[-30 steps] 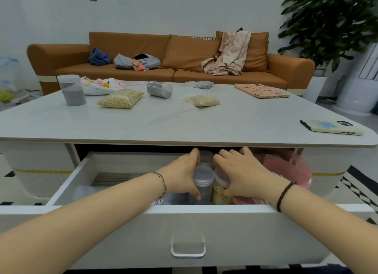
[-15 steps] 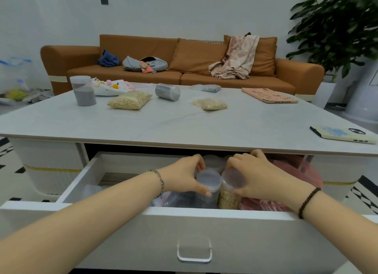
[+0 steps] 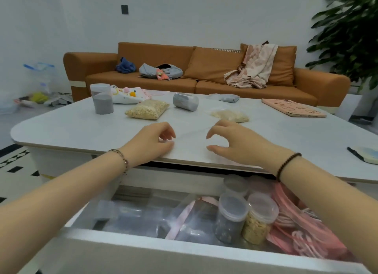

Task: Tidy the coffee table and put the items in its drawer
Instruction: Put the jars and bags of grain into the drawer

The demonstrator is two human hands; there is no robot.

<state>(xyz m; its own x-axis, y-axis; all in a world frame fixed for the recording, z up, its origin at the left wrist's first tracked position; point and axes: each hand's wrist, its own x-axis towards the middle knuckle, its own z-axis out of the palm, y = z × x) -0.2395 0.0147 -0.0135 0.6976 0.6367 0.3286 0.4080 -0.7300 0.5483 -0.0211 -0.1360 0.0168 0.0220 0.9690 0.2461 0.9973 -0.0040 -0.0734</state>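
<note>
The white coffee table [image 3: 81, 130] has its drawer [image 3: 143, 251] pulled open toward me. In the drawer stand a grey-filled jar [image 3: 230, 218] and a grain-filled jar [image 3: 258, 220], beside pink bags [image 3: 302, 228]. My left hand [image 3: 152, 140] and my right hand [image 3: 233, 140] hover over the table's front edge, fingers loosely curled and holding nothing. On the tabletop sit an upright grey jar [image 3: 101, 98], a bag of grain [image 3: 148, 109], a grey jar on its side [image 3: 185, 102], a smaller grain bag [image 3: 230, 115] and a grey pouch [image 3: 228, 98].
A pink laptop [image 3: 293, 108] lies at the table's far right and a phone [image 3: 366, 154] at its right edge. A patterned cloth [image 3: 128, 93] lies behind the upright jar. Behind the table stands an orange sofa [image 3: 204, 77], with a plant [image 3: 351, 34] to the right.
Both hands have let go of the two jars in the drawer and risen to above the tabletop's front edge. The view has tilted and moved closer.
</note>
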